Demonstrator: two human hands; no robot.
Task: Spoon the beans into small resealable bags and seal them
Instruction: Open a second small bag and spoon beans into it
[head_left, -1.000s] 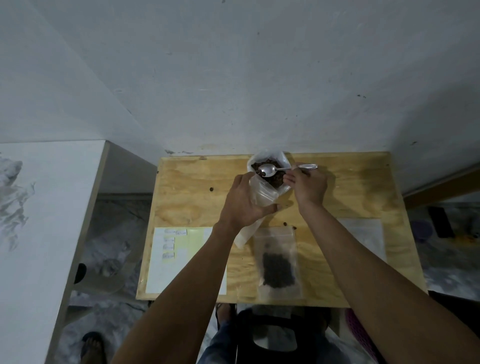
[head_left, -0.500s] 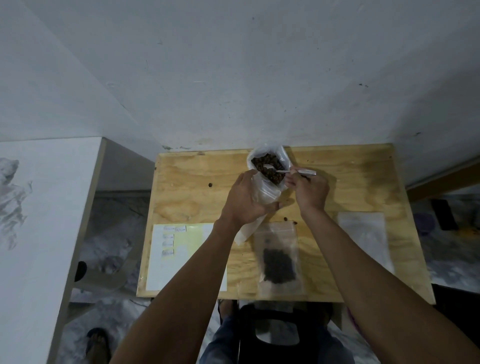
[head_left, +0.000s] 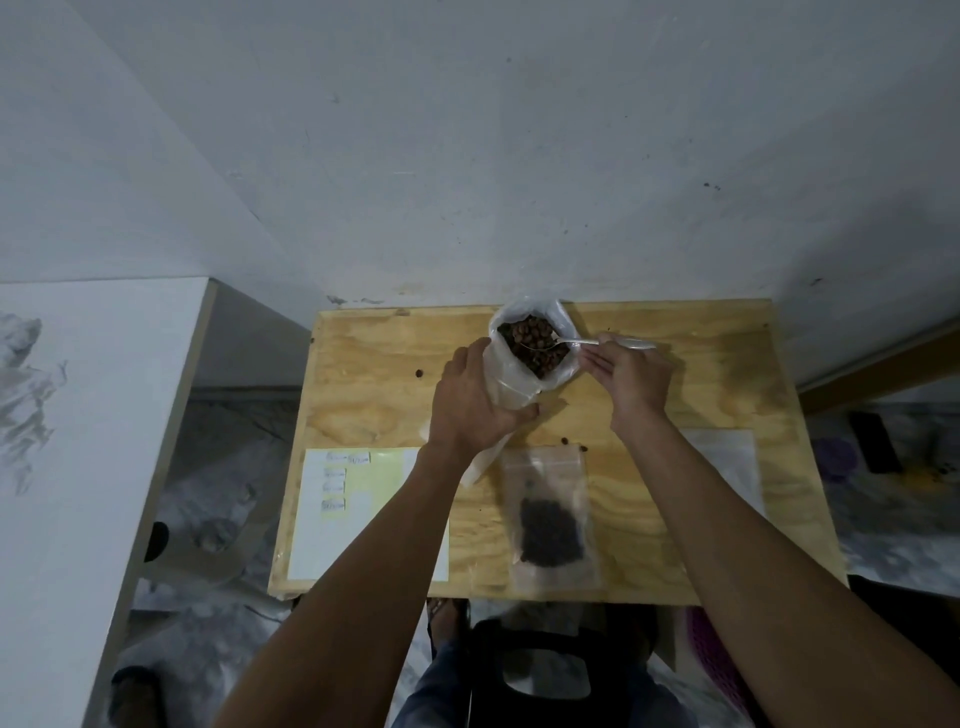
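A large clear plastic bag (head_left: 511, 384) of brown beans (head_left: 534, 340) stands open at the back of the wooden table (head_left: 727, 374). My left hand (head_left: 475, 402) grips the bag's side and also holds a small empty bag (head_left: 485, 457) that hangs below the palm. My right hand (head_left: 631, 379) pinches the handle of a metal spoon (head_left: 587, 341), whose bowl lies in the beans. A small resealable bag (head_left: 550, 514) with dark beans inside lies flat near the table's front edge.
A white and yellow label sheet (head_left: 353, 499) lies at the front left of the table. More clear bags (head_left: 727, 457) lie at the right. A few loose beans (head_left: 574, 444) are scattered on the wood. A dark stool (head_left: 535, 670) is below the table edge.
The spoon, held above the big bag a second ago, has dipped into the beans. My right hand has shifted slightly right and back. My left hand keeps its grip.
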